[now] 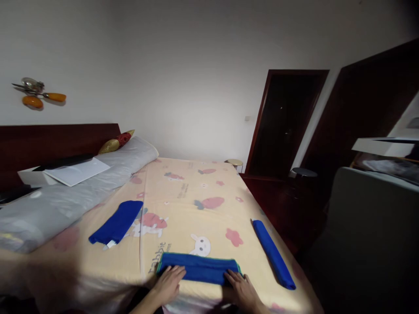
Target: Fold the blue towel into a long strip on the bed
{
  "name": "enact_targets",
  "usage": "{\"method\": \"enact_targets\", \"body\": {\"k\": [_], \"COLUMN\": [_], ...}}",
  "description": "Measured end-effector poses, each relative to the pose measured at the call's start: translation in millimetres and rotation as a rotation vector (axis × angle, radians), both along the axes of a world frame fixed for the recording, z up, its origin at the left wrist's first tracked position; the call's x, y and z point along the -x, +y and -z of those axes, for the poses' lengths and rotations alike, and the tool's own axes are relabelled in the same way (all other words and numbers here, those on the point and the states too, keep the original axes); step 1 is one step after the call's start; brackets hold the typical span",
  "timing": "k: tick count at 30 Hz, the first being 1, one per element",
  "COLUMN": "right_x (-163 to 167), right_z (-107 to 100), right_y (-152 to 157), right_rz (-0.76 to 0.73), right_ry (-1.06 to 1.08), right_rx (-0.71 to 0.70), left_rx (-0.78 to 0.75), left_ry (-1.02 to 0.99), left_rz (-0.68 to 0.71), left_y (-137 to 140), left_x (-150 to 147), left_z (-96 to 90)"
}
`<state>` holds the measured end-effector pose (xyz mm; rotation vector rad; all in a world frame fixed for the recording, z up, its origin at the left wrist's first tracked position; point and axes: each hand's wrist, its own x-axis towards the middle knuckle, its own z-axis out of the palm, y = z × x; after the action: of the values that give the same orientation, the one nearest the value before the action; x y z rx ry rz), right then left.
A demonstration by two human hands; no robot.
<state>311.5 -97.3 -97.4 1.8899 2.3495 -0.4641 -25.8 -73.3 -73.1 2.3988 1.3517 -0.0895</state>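
Observation:
A blue towel (203,267) with green edging lies folded into a long strip at the near edge of the bed. My left hand (169,283) rests on its left end, fingers stretched out flat. On the right end lies my right hand (241,288), its fingers also extended over the cloth. Further left, a folded blue cloth (118,223) with a white tag lies flat on the sheet. To the right, a blue cloth rolled into a long tube (273,255) sits near the bed's side edge.
The bed wears a cream sheet (183,187) printed with rabbits and carrots. A grey rolled quilt (75,196) runs along the headboard (59,138), with a white box lid (77,171) on it. Stools (304,172) stand near the dark door (288,122); a grey panel (369,226) rises at right.

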Motion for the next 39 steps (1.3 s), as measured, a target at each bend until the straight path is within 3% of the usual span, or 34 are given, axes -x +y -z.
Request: {"method": "enact_targets", "body": {"k": [6, 9, 12, 16, 21, 29, 39], "right_x": [-17.4, -9.8, 7.2, 20.4, 4.1, -12.1, -3.2], "right_z": [1.7, -9.5, -16.8, -2.2, 23.0, 17.5, 19.1], "right_y": [-0.2, -2.7, -4.8, -6.6, -2.4, 0.6, 0.7], "right_rz": [0.095, 0.121, 0.042, -0.056, -0.014, 0.08, 0.098], "right_ry": [-0.083, -0.099, -0.016, 0.04, -0.048, -0.155, -0.142], "right_rx": [-0.026, -0.06, -0.108, -0.128, -0.174, -0.254, -0.3], "left_rx": [-0.103, -0.129, -0.133, -0.111, -0.157, -0.214, -0.21], "left_ry": [0.135, 0.178, 0.157, 0.155, 0.209, 0.191, 0.076], "left_rz": [-0.21, -0.195, -0.108, -0.081, -0.153, -0.194, -0.23], "left_y": [11.0, 12.5, 10.8, 9.0, 15.1, 24.9, 22.6], "left_x": [22.4, 28.4, 26.6, 17.9, 20.9, 35.6, 35.1], "left_z": [10.2, 11.8, 15.1, 23.5, 30.6, 47.3, 29.8]}}
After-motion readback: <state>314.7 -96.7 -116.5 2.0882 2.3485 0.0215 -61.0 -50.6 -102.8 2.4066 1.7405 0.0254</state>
